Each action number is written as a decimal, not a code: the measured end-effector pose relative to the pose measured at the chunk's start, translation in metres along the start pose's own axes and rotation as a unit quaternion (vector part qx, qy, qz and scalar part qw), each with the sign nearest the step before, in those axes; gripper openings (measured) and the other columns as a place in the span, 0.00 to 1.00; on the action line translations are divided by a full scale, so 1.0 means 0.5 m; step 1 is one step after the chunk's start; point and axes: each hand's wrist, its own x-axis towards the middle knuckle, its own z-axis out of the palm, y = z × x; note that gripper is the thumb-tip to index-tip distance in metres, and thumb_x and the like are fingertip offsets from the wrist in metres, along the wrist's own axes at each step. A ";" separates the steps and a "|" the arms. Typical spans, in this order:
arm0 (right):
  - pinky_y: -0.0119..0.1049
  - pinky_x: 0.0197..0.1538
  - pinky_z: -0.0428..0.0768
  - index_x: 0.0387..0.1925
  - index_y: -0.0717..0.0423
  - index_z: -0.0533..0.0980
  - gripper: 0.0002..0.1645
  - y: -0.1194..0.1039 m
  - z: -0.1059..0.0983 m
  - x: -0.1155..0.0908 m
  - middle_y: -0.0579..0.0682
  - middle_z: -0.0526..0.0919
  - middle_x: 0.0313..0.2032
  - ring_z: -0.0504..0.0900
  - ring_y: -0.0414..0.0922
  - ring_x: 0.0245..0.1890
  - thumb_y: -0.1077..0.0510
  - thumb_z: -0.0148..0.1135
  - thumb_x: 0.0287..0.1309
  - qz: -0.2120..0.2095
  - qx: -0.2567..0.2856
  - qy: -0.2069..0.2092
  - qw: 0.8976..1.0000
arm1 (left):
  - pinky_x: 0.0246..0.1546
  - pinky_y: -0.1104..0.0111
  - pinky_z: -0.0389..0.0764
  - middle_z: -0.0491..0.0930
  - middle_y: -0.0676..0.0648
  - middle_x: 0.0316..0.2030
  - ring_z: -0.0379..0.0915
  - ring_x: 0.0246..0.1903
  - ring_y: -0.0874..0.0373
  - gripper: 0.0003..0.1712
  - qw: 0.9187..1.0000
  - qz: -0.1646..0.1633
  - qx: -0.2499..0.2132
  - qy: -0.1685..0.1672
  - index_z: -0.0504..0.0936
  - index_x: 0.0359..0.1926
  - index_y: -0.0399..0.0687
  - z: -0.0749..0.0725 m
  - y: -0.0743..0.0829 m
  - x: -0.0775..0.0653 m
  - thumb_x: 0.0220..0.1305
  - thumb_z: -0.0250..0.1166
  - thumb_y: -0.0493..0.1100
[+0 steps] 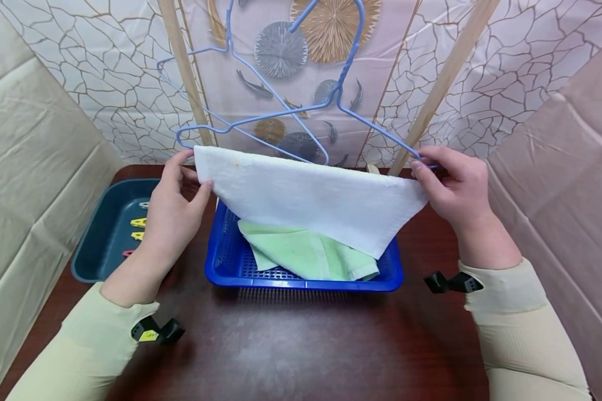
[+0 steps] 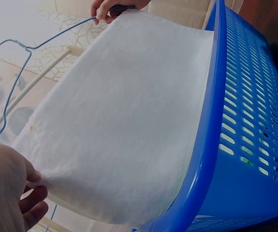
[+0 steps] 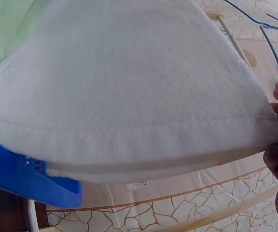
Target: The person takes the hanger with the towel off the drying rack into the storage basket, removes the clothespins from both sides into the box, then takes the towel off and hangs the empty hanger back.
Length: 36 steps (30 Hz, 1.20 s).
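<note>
A white towel [image 1: 306, 195] is stretched between both hands, its upper edge along the base of a blue hanger [image 1: 261, 118]. My left hand [image 1: 173, 209] pinches the towel's left corner between thumb and fingers. At the other end, my right hand [image 1: 456, 181] grips the hanger's right end together with the towel's right corner. Two layers of the towel show at its side edge in the right wrist view; its lower bar is hidden. Below hangs the towel's lower part, over a blue basket [image 1: 306, 284] where a green towel [image 1: 301, 253] lies crumpled.
A second blue hanger [image 1: 276, 92] hangs behind the first. At the left stands a dark teal tray [image 1: 87, 250] with several clothespins [image 1: 138, 222], yellow ones among them. Wooden poles [image 1: 448, 78] rise at the back before a patterned cloth. Dark wood tabletop [image 1: 301, 345] lies in front.
</note>
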 end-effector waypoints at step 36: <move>0.19 0.29 0.70 0.32 0.66 0.81 0.10 0.001 -0.009 -0.012 0.54 0.80 0.22 0.70 0.29 0.22 0.60 0.63 0.52 0.021 -0.004 0.007 1.000 | 0.37 0.59 0.80 0.71 0.48 0.35 0.71 0.32 0.56 0.47 0.998 -0.009 0.015 -0.057 0.42 0.69 0.77 0.016 -0.006 -0.010 0.60 0.62 0.42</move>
